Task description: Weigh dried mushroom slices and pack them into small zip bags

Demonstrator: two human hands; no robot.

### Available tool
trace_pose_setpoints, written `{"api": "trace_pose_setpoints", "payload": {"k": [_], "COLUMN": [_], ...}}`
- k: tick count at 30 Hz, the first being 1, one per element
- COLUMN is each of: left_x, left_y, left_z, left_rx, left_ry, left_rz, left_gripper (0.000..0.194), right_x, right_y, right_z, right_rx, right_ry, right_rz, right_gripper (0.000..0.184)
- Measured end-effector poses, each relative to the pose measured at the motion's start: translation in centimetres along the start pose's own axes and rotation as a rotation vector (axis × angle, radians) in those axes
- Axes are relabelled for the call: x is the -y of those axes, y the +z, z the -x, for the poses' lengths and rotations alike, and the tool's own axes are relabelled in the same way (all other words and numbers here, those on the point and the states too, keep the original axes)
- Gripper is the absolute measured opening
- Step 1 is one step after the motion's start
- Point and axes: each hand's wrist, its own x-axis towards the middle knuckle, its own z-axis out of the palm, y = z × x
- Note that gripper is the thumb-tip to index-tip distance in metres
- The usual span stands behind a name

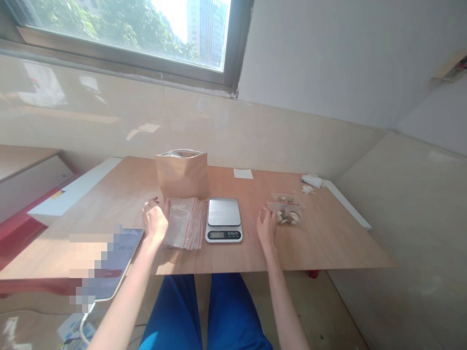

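My left hand (155,221) rests on the left edge of a stack of clear zip bags with red seals (186,221); its fingers curl loosely against the top bag. My right hand (266,227) lies on the wooden table (328,243), its fingers reaching a small filled zip bag (289,215) holding pale and brown pieces. A second small filled bag (282,198) lies just behind it. Between my hands sits a silver digital kitchen scale (224,218) with nothing on its plate. An open brown paper pouch (182,174) stands upright behind the stack.
A phone (116,262) lies at the table's front left with a cable hanging down. A white paper slip (242,173) and small white scraps (311,182) lie at the back. A white board (73,192) leans at the left. My blue trousers show below the table's edge.
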Motion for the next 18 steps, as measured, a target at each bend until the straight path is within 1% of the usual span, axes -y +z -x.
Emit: {"api": "trace_pose_setpoints", "payload": {"k": [2, 3, 4, 6, 7, 9, 11, 13, 15, 17, 18], "left_x": [-0.4, -0.5, -0.6, -0.5, -0.3, 0.2, 0.7, 0.9, 0.4, -1.0, -2.0], "left_y": [0.6, 1.1, 1.7, 3.2, 4.0, 5.5, 6.5, 6.7, 6.0, 4.4, 3.4], "left_z": [1.1, 1.9, 2.7, 4.2, 4.7, 5.4, 5.5, 5.2, 5.0, 5.5, 6.0], "left_rx": [-0.089, -0.087, -0.048, 0.086, 0.129, 0.181, 0.217, 0.249, 0.251, 0.242, 0.246], "left_ry": [0.055, 0.106, 0.17, 0.295, 0.319, 0.317, 0.281, 0.256, 0.243, 0.264, 0.283], "left_rz": [-0.032, -0.048, -0.065, -0.096, -0.107, -0.117, -0.091, -0.047, -0.021, 0.045, 0.095], "left_gripper": [0.059, 0.056, 0.053, 0.049, 0.048, 0.049, 0.051, 0.051, 0.048, 0.046, 0.045], "right_x": [-3.3, -4.6, -5.8, -7.5, -8.1, -8.7, -8.5, -7.6, -5.8, -3.4, -1.9], "right_y": [-0.7, -0.9, -0.9, -1.0, -1.0, -1.4, -2.4, -3.8, -5.7, -7.4, -8.2], "right_z": [-0.5, -0.6, -0.5, -0.3, -0.3, -0.3, -0.4, -0.4, -0.2, 0.5, 0.9], "right_rx": [-0.048, -0.061, -0.07, -0.076, -0.075, -0.058, -0.025, -0.011, -0.04, -0.067, -0.041], "right_ry": [-0.033, -0.036, -0.036, -0.043, -0.051, -0.066, -0.049, -0.003, 0.055, 0.118, 0.151], "right_rz": [0.161, 0.213, 0.245, 0.262, 0.259, 0.252, 0.235, 0.188, 0.095, -0.069, -0.198], "right_gripper": [0.038, 0.042, 0.043, 0.04, 0.036, 0.031, 0.028, 0.028, 0.03, 0.032, 0.032]}}
